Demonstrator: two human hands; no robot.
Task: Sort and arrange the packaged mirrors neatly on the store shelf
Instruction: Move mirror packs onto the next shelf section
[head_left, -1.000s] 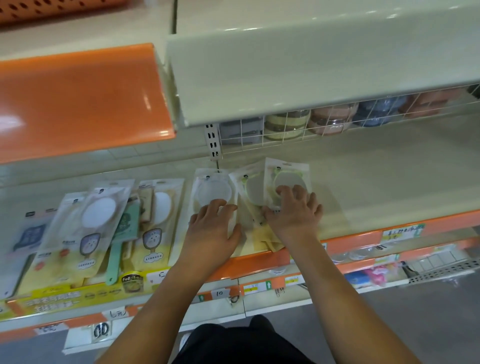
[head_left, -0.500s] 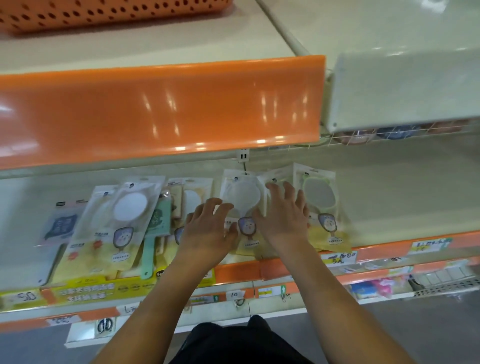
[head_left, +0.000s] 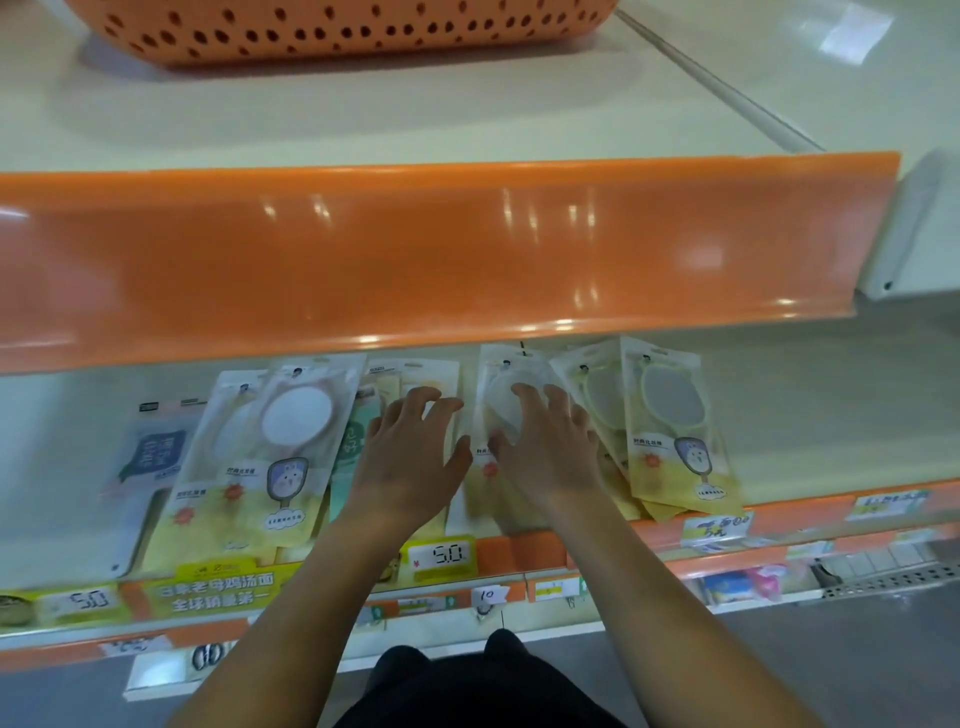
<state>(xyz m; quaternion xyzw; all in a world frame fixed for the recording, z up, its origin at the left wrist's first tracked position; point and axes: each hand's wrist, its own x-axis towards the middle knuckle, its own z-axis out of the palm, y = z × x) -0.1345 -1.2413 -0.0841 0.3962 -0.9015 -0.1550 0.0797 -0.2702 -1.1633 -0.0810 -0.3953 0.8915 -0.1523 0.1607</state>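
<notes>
Head view: my right hand (head_left: 550, 447) lies fingers spread flat on the clear-and-yellow packaged white round mirror (head_left: 506, 415); my left hand (head_left: 410, 457), fingers relaxed and apart, holds nothing and rests on the cream packet (head_left: 415, 379) just beside it. Pkg long axis runs front-to-back, hanger end toward the shelf rear; it sits directly under the R fingers, so R is nearer. Two green-rimmed mirror packets (head_left: 670, 415) overlap, fanned, just right of it. Surface: smooth cream shelf deck (head_left: 810, 405), bare farther right. Glossy orange shelf lip (head_left: 415, 249) overhangs; headroom looks tight.
</notes>
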